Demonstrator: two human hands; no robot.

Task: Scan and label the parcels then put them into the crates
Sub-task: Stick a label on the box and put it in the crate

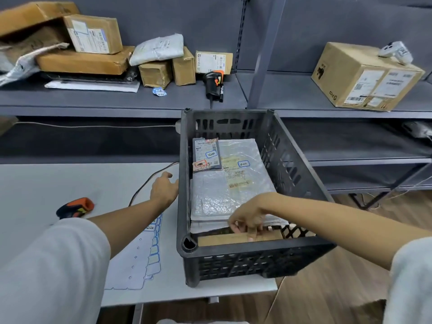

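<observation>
Crate (301, 174) on table's right edge holds labelled parcels; shelf parcels (93, 33) remain. Right hand (247, 222) pinches cardboard parcel (224, 239); left hand (164, 187) open beside the crate.

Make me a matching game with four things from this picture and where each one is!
Things:
1. small grey parcel
2. scanner with the orange trim
3. sheets of blue-edged labels
4. big cardboard box

Places:
A. on the white table, beside the crate
B. on the right part of the shelf
C. inside the black crate, on top of the bubble mailers
D. on the shelf, just behind the crate

Pairs: 1-C, 2-D, 3-A, 4-B
</observation>
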